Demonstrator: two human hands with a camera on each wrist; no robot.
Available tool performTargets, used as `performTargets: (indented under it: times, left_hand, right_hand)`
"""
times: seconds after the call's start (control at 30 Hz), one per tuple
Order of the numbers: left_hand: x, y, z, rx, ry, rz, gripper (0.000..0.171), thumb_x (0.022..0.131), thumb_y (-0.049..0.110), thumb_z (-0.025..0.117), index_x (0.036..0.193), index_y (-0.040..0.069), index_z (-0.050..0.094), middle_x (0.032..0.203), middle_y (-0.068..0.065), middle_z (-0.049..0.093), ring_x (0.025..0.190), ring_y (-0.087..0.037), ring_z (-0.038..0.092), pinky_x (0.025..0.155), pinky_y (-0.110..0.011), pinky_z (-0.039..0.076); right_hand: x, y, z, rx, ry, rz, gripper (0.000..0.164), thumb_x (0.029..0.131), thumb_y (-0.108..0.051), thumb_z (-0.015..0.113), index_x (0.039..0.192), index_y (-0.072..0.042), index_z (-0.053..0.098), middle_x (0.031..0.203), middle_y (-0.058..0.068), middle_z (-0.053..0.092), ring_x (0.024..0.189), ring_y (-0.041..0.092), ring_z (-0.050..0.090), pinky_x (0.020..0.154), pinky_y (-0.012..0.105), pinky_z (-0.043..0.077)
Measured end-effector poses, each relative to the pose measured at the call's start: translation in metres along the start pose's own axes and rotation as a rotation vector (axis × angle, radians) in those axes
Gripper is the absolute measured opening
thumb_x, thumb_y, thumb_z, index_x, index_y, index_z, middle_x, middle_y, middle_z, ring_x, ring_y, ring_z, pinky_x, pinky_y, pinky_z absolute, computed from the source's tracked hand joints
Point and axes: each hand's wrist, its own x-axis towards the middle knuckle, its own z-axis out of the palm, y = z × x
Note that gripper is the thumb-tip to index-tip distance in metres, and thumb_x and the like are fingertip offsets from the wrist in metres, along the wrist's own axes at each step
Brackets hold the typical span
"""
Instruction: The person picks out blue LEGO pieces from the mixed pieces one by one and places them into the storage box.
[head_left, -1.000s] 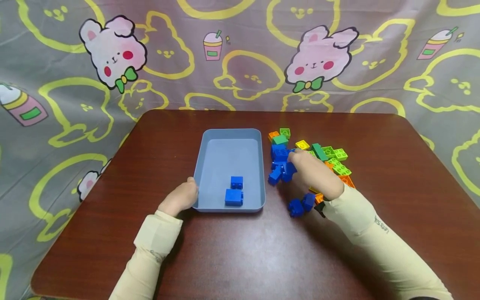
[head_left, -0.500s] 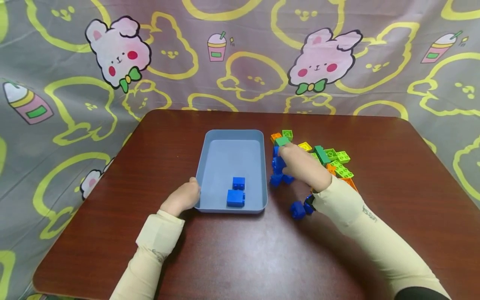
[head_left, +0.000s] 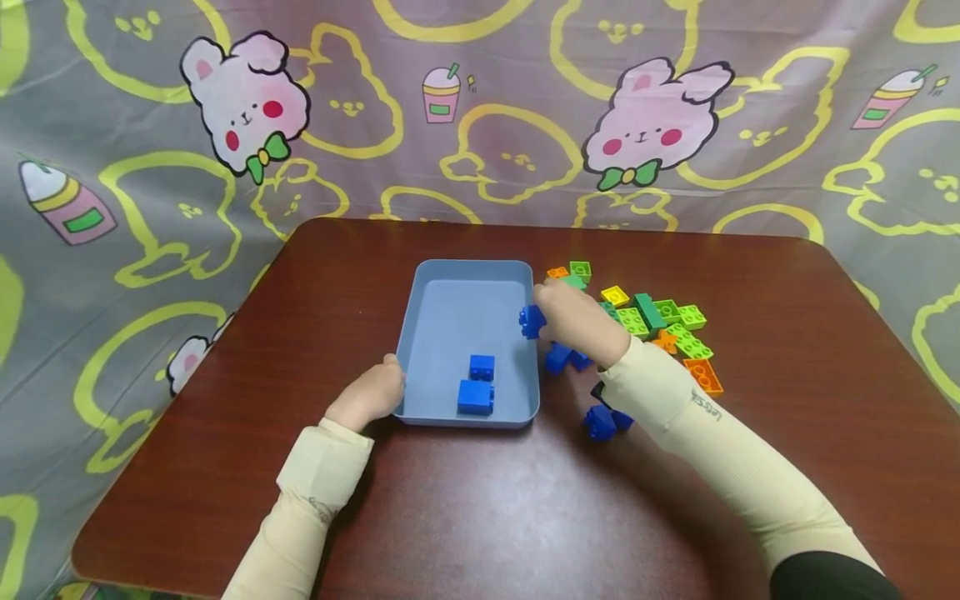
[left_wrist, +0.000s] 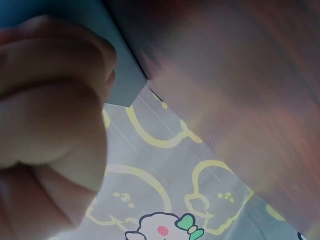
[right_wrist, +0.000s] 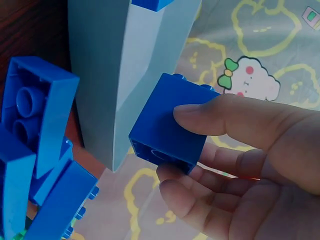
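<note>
My right hand (head_left: 581,321) pinches a blue toy brick (right_wrist: 172,120) between thumb and fingers, over the right rim of the blue-grey tray (head_left: 465,312). The brick's studs face away from the palm in the head view. Two other blue bricks (head_left: 477,397) lie inside the tray near its front. My left hand (head_left: 372,390) grips the tray's left wall close to the front corner; in the left wrist view its curled fingers (left_wrist: 55,100) hide part of that wall. More blue bricks (head_left: 558,358) sit on the table just under my right hand.
Green, yellow and orange bricks (head_left: 688,340) are scattered right of the tray. Several blue bricks (right_wrist: 45,110) lie beside the tray wall, with one pair (head_left: 600,423) nearer the front. A patterned cloth (head_left: 517,158) hangs behind the brown table (head_left: 465,508).
My right hand has picked up a blue brick from the pile and moved left with it to the tray's rim. My left hand stays on the tray; the head view has shifted slightly.
</note>
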Motion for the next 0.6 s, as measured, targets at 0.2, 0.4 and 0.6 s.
performTargets:
  times: [0.2,0.4,0.6]
  left_hand:
    - [0.0,0.001,0.0,0.004,0.005,-0.003,0.033,0.094,0.008,0.034,0.111,-0.019,0.033,0.083,-0.026,0.056,0.08,-0.031,0.057,0.074,-0.043,0.044]
    - [0.0,0.001,-0.001,0.008,0.003,0.002,0.034,0.094,0.007,0.034,0.112,-0.021,0.031,0.082,-0.027,0.056,0.08,-0.032,0.057,0.074,-0.043,0.045]
    - [0.001,0.001,0.0,0.004,0.003,-0.007,0.034,0.094,0.008,0.034,0.113,-0.02,0.032,0.083,-0.026,0.056,0.08,-0.031,0.057,0.074,-0.043,0.045]
  right_hand:
    - [0.005,-0.002,0.004,-0.051,0.008,-0.023,0.037,0.068,-0.006,0.077,0.098,0.007,0.059,0.083,0.016,0.056,0.071,0.025,0.054,0.063,0.032,0.05]
    - [0.01,-0.008,0.007,-0.085,-0.006,-0.048,0.036,0.069,-0.007,0.076,0.099,0.006,0.06,0.085,0.016,0.057,0.074,0.025,0.055,0.067,0.033,0.05]
    - [0.017,-0.012,0.012,-0.05,-0.045,-0.054,0.032,0.07,-0.005,0.075,0.097,0.003,0.061,0.083,0.013,0.057,0.074,0.023,0.055,0.067,0.031,0.05]
